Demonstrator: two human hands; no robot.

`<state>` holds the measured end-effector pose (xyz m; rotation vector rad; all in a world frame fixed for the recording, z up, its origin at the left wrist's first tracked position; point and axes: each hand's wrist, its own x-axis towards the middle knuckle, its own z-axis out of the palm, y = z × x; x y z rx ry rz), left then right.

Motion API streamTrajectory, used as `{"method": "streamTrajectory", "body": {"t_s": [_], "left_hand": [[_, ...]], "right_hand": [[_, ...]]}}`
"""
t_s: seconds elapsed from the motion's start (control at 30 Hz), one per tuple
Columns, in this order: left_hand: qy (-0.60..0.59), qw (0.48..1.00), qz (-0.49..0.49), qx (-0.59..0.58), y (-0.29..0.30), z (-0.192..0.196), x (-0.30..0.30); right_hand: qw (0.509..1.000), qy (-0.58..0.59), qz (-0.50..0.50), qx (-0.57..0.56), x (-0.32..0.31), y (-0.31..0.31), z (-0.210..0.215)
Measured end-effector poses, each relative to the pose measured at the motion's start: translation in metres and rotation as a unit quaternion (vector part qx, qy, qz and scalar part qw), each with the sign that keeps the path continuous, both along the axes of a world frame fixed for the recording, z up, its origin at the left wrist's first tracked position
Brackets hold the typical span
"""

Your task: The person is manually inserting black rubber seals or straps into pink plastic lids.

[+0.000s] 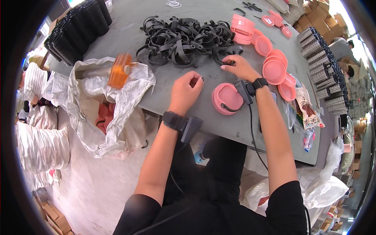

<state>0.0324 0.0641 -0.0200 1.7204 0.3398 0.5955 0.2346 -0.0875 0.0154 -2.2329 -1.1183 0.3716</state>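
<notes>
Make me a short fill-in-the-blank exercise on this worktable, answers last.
The bare right hand is at the edge of a heap of looped straps coloured dark ____.
Stacked shallow pink round pieces lie to the ____ of that heap.
The open white woven sack is to the ____ of that heap.

Missing words: grey; right; left.

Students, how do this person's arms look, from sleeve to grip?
The short sleeves are black. Each wrist has a black strap with a dark, boxy device. A thin black cable trails from the right one. Left grip and right grip are gloveless.
</notes>
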Motion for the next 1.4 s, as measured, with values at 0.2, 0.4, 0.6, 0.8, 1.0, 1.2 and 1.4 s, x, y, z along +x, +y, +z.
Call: {"method": "streamTrajectory", "body": {"t_s": [0.2, 0.4, 0.6, 0.8, 1.0, 1.2, 1.4], "left_hand": [[0.030, 0.993, -0.059, 0.100, -0.003, 0.016, -0.008], [-0.102, 0.953, -0.139, 0.247, -0.016, 0.014, -0.009], [-0.060, 0.925, -0.147, 0.345, -0.033, 0.006, -0.015], [-0.058, 0.933, -0.104, 0.338, -0.050, 0.009, -0.014], [-0.044, 0.934, 0.008, 0.353, -0.079, 0.006, -0.008], [-0.040, 0.956, -0.043, 0.286, -0.074, 0.009, -0.006], [0.019, 0.998, -0.022, 0.048, -0.066, 0.002, -0.001]], "right_hand": [[0.999, 0.044, -0.023, -0.008, 0.000, -0.017, 0.015], [0.978, 0.053, -0.183, 0.084, -0.025, -0.059, 0.030], [0.904, 0.217, -0.292, 0.227, -0.087, -0.068, 0.015], [0.939, -0.019, -0.279, 0.203, -0.116, -0.061, -0.015], [0.897, 0.092, -0.350, 0.252, -0.129, -0.053, -0.012], [0.910, -0.059, -0.359, 0.198, -0.133, -0.046, -0.016], [0.918, -0.102, -0.371, 0.094, -0.143, -0.045, -0.014]]}}
